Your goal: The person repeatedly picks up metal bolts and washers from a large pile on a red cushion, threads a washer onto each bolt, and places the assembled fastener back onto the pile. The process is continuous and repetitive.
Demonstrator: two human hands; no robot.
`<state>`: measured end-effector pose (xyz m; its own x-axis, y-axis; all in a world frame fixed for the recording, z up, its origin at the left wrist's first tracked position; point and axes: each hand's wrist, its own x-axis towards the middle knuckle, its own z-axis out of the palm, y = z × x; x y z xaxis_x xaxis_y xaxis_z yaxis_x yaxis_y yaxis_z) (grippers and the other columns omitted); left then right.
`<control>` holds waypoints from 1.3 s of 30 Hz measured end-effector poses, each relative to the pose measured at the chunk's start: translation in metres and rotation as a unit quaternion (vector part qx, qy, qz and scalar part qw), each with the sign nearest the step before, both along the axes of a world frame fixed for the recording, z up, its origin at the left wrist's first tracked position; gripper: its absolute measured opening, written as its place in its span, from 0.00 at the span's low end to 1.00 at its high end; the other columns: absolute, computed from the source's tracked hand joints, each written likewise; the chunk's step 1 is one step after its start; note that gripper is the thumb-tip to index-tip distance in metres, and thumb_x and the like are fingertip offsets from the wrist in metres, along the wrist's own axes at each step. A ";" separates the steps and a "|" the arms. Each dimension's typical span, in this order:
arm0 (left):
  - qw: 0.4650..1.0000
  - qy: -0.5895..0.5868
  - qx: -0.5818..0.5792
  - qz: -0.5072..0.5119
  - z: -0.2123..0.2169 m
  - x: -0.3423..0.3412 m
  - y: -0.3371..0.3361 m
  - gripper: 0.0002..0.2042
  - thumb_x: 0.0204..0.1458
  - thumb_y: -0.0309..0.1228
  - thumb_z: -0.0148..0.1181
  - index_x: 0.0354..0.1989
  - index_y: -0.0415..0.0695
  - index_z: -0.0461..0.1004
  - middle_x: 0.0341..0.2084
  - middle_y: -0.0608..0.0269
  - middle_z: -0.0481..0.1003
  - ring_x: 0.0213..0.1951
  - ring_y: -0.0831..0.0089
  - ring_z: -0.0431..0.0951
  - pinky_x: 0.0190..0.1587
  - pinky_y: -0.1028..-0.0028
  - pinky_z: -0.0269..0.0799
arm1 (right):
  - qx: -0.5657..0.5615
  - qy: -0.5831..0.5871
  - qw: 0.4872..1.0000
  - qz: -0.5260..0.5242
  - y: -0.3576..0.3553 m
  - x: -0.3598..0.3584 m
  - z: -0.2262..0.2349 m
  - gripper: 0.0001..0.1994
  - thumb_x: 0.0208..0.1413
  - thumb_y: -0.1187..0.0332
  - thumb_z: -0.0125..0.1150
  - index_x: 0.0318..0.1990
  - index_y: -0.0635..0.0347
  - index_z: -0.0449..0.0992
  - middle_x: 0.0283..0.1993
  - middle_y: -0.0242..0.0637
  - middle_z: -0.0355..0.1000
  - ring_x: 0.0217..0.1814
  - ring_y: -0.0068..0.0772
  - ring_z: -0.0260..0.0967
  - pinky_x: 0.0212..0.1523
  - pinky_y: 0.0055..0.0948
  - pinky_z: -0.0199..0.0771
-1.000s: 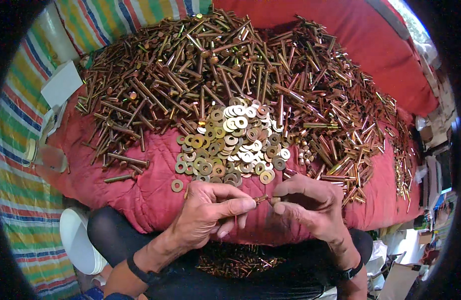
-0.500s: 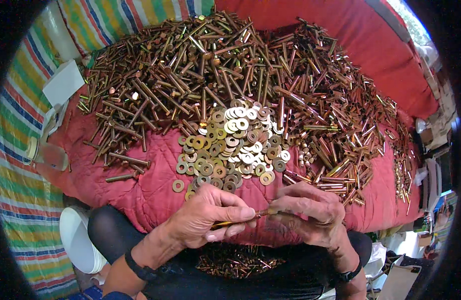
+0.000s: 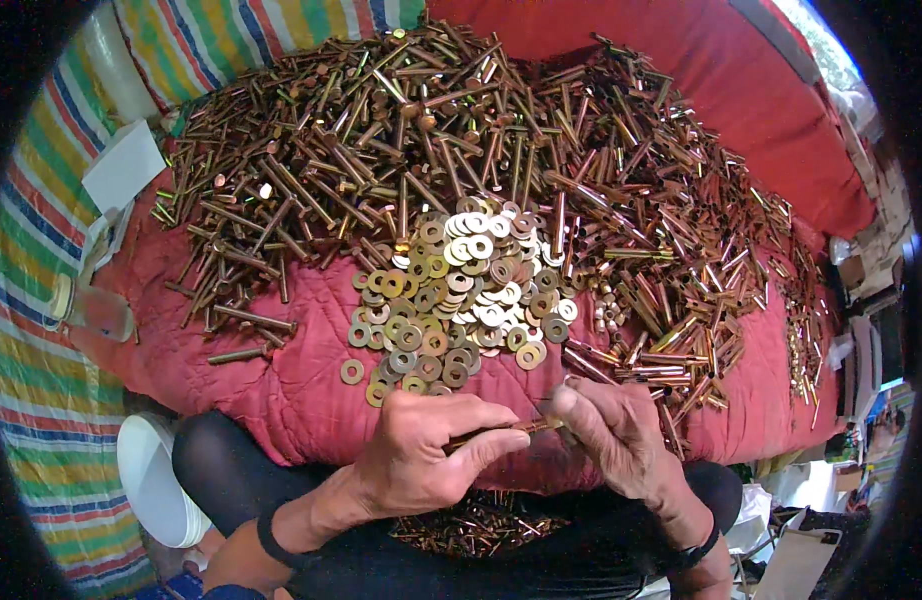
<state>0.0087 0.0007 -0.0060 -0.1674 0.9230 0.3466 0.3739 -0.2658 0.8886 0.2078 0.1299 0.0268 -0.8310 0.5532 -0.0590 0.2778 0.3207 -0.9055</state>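
My left hand (image 3: 431,450) is closed around a slim brass-coloured bolt (image 3: 539,425), which lies roughly level and points right. Its threaded end sticks out past my left thumb and index finger. At that tip is my right hand (image 3: 616,435), its fingers bent and pressed together. Whatever lies between those fingertips is hidden. Just beyond both hands, flat washers (image 3: 461,300) lie heaped on a red quilted cloth (image 3: 311,370). Behind them rises a large pile of bolts (image 3: 351,150), and metal sleeves (image 3: 671,290) are spread at the right.
More metal pieces (image 3: 471,525) fill the space between my legs. Small nuts (image 3: 607,305) sit right of the washers. A clear jar (image 3: 96,308) and a white box (image 3: 123,165) stand at the left, above a white bucket (image 3: 156,480). Striped sheeting (image 3: 41,400) hangs along the left.
My left hand has turned so its back shows more, still gripping the bolt. My right fingers have curled in and shifted slightly at the bolt's tip.
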 end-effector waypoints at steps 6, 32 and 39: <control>0.987 -0.119 -0.108 -0.012 0.002 -0.004 -0.001 0.07 0.58 0.28 0.71 0.40 0.37 0.86 0.26 0.62 0.84 0.26 0.82 0.79 0.29 0.77 0.73 | -0.042 0.025 0.997 -0.065 0.006 0.004 0.012 0.21 0.67 0.52 0.63 0.36 0.66 0.79 0.28 0.35 0.75 0.28 0.26 0.75 0.32 0.26 0.73; 0.938 -0.264 -0.214 -0.070 0.003 -0.008 -0.002 0.07 0.61 0.27 0.69 0.40 0.35 0.85 0.19 0.67 0.78 0.17 0.85 0.71 0.18 0.80 0.60 | 0.165 0.058 0.982 0.065 0.006 -0.005 0.007 0.13 0.53 0.72 0.77 0.42 0.63 0.80 0.35 0.38 0.79 0.34 0.31 0.79 0.35 0.30 0.77; 0.914 -0.260 -0.294 -0.101 0.013 -0.010 -0.002 0.07 0.61 0.30 0.69 0.39 0.38 0.86 0.18 0.67 0.79 0.18 0.83 0.73 0.21 0.78 0.64 | 0.065 0.031 0.996 0.047 0.003 -0.004 0.003 0.10 0.56 0.69 0.76 0.37 0.64 0.81 0.28 0.37 0.74 0.27 0.28 0.71 0.29 0.29 0.69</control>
